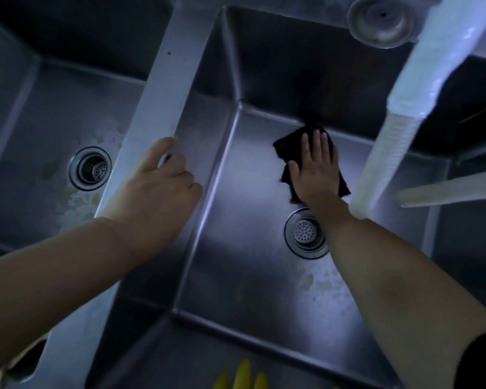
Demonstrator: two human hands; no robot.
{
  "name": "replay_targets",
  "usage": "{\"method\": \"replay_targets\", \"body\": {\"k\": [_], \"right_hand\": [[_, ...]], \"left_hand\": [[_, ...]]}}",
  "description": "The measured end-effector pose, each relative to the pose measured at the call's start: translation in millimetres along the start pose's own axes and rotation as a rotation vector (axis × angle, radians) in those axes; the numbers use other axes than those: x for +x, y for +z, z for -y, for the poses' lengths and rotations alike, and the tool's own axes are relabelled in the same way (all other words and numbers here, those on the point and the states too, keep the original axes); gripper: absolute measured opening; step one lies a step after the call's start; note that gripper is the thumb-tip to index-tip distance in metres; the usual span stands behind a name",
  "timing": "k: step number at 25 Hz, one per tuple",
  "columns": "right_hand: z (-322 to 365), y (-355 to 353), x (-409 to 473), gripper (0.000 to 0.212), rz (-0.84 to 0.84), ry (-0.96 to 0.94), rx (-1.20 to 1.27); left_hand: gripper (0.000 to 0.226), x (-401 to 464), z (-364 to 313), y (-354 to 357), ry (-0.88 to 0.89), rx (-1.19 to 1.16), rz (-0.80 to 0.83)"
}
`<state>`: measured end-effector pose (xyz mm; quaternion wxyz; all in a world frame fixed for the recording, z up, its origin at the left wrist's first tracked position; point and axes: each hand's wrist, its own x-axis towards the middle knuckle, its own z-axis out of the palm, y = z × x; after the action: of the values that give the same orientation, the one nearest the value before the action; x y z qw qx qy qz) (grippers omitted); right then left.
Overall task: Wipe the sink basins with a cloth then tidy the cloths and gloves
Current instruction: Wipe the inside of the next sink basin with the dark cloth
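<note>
Head view: right hand flat, pressing dark square cloth on steel basin floor; left hand braced, fingers curled on divider; cloth could bunch near drain strainer.

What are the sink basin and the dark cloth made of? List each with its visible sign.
Sink basin: looks like brushed stainless steel, grey with soft streaked reflections and folded corners.
Dark cloth: seemingly soft woven or microfibre fabric, matte black, limp and creased under the right hand.

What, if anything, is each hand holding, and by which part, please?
The right hand presses flat on the middle of the dark cloth. The left hand rests on the sink divider, holding nothing.
</note>
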<state>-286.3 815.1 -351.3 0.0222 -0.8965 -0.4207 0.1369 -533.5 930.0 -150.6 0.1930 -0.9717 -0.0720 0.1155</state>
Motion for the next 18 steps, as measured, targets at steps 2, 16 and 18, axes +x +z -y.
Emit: {"method": "replay_targets", "body": {"k": [2,16,18], "right_hand": [[-39,-5,-16,0.065,0.025,0.070,0.074],[-107,29,-104,0.073,-0.119,0.577,0.039],[-84,30,-88,0.073,-0.195,0.535,0.112]], "left_hand": [[0.011,3,-5,-2,0.116,0.048,0.075],[0.083,37,-158,91,-0.040,-0.315,0.566],[0.080,33,-167,104,-0.009,-0.303,0.606]]}}
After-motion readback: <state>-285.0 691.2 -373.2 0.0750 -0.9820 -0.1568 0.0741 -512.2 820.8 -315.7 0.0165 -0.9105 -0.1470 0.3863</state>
